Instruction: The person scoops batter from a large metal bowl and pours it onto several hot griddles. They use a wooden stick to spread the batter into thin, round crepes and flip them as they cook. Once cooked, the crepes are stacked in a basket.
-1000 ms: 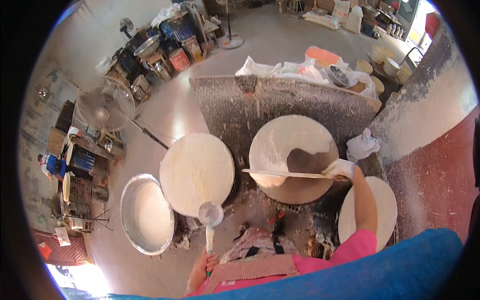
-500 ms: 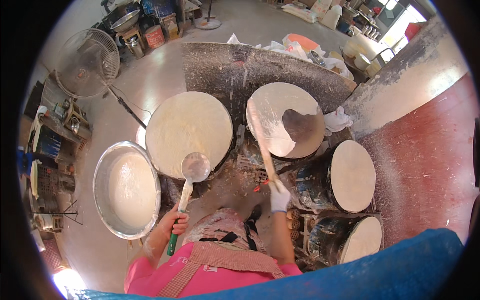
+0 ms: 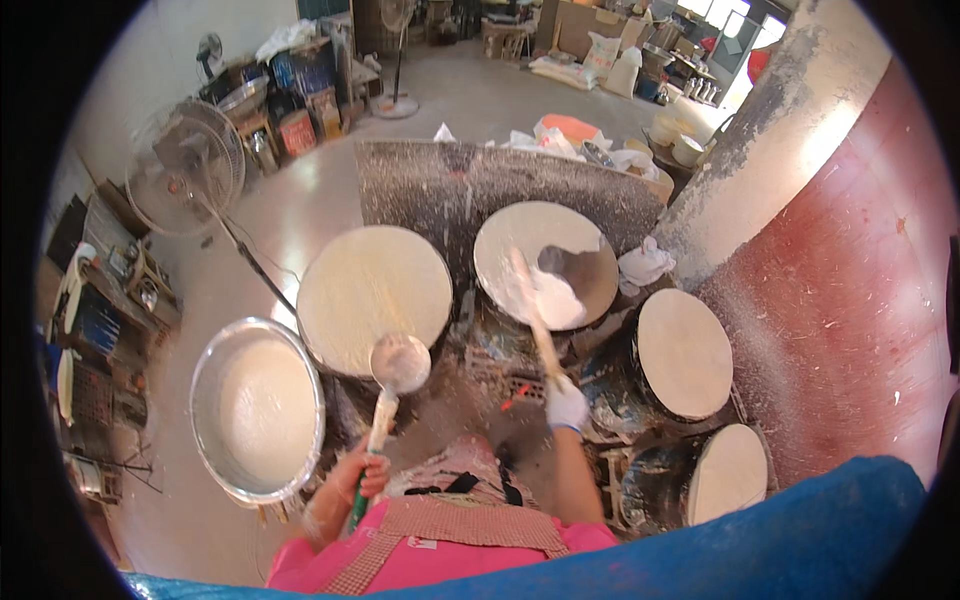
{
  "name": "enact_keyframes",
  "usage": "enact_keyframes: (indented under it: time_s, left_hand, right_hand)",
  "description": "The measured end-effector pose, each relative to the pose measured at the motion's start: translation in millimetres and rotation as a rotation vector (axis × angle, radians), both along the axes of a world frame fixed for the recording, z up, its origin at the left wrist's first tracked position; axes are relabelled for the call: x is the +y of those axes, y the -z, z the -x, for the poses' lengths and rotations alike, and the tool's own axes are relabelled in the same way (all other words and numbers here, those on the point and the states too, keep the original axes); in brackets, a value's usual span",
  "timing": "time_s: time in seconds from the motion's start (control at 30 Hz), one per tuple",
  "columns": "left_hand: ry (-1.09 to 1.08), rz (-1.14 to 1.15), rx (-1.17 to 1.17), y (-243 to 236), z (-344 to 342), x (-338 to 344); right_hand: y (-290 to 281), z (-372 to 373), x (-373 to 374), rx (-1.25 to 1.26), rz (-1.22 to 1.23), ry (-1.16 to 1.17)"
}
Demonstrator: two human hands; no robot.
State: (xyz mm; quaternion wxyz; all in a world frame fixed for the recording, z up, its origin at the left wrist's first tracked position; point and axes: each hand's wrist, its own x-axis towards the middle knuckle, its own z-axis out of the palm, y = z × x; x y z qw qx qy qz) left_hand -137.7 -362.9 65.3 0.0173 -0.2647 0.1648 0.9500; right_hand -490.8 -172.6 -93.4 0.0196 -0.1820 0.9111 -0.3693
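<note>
My bare left hand (image 3: 362, 478) grips a ladle (image 3: 400, 363) by its green-ended handle. The ladle's round bowl hangs over the near edge of the left round griddle (image 3: 375, 295), which a pale yellowish sheet of batter covers. In a white glove, my right hand (image 3: 567, 405) is closed around a long wooden spreader (image 3: 541, 335). The spreader's far end rests on the back right griddle (image 3: 595, 297), beside a thick white pool of batter (image 3: 555, 300). A dark bare patch shows behind that pool. At my left stands a wide metal basin (image 3: 262, 410) of white batter.
Two more round griddles covered in pale sheets, the upper one (image 3: 685, 352) and the lower one (image 3: 730, 475), stand at my right. A dark board (image 3: 420, 185) rises behind the griddles. A standing fan (image 3: 185, 170) is at the left. A whitish cloth (image 3: 647, 262) lies beside the back right griddle.
My view has tilted up, showing more of the room. The spreader's far end has moved across the griddle toward me, and the batter pool has shifted and thickened. The left hand still holds the ladle.
</note>
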Motion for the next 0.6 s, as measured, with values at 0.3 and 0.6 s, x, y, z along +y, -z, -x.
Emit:
enact_keyframes:
  time_s: [0.3, 0.6]
  left_hand:
    - [0.049, -0.136, 0.037, 13, 27, 14]
    - [0.020, -0.178, -0.099, 21, 62, 14]
  right_hand:
    - [-11, 16, -6, 0.017, -0.042, -0.025]
    - [-7, 71, 14, 0.067, -0.072, 0.029]
